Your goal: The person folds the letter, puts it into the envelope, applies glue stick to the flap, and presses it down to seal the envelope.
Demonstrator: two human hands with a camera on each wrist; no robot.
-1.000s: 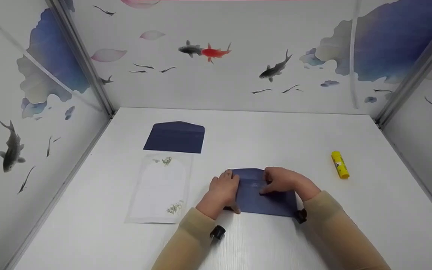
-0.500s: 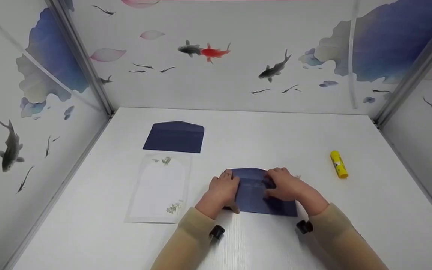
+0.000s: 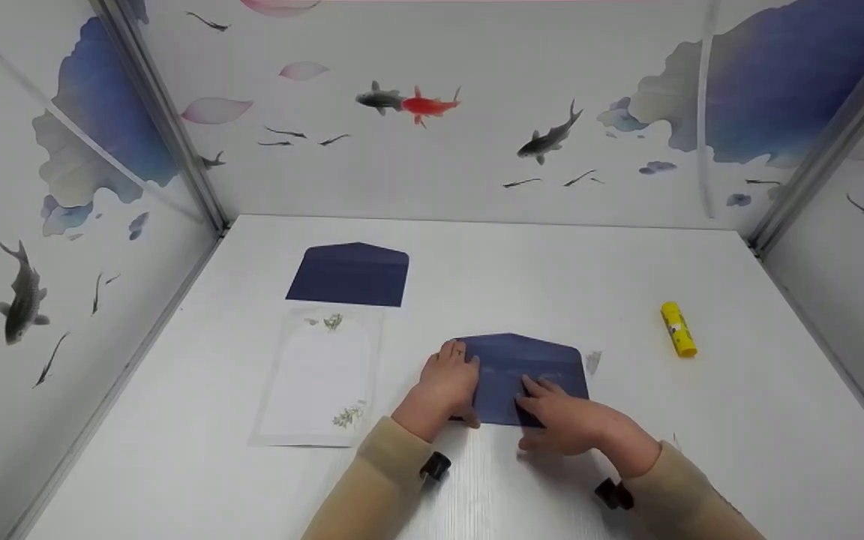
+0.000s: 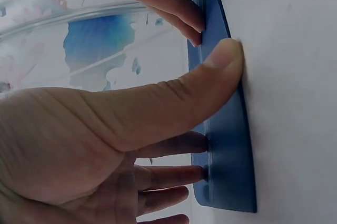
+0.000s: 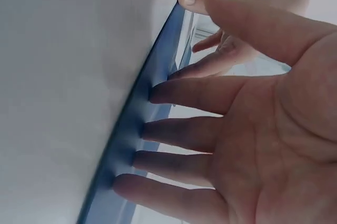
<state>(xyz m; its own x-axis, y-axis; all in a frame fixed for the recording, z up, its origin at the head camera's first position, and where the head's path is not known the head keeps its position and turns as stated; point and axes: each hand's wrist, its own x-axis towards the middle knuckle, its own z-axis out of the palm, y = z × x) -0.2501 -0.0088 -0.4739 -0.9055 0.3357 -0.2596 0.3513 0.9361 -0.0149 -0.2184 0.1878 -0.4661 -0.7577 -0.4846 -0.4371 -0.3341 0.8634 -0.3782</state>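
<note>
A navy blue envelope (image 3: 498, 379) lies on the white table in front of the person, its pointed flap open toward the back. The left hand (image 3: 445, 386) presses its left end with extended fingers, the thumb down at the near edge. In the left wrist view, the tip of the left thumb (image 4: 226, 53) is right at that edge. The right hand (image 3: 568, 421) rests spread, straight fingertips on the envelope's right half near the front edge. The right wrist view shows these fingers (image 5: 184, 132) pressing on the blue paper, nothing gripped.
A second navy envelope (image 3: 349, 277) lies at the back left. In front of it is a white sheet with printed green leaves (image 3: 319, 382) and a translucent border. A yellow glue stick (image 3: 678, 330) lies at the right. A small greyish scrap (image 3: 593, 361) shows beside the near envelope.
The right hand has moved from the envelope's upper part toward its front edge, its curled fingers now spread and straight. The left hand has stayed in place.
</note>
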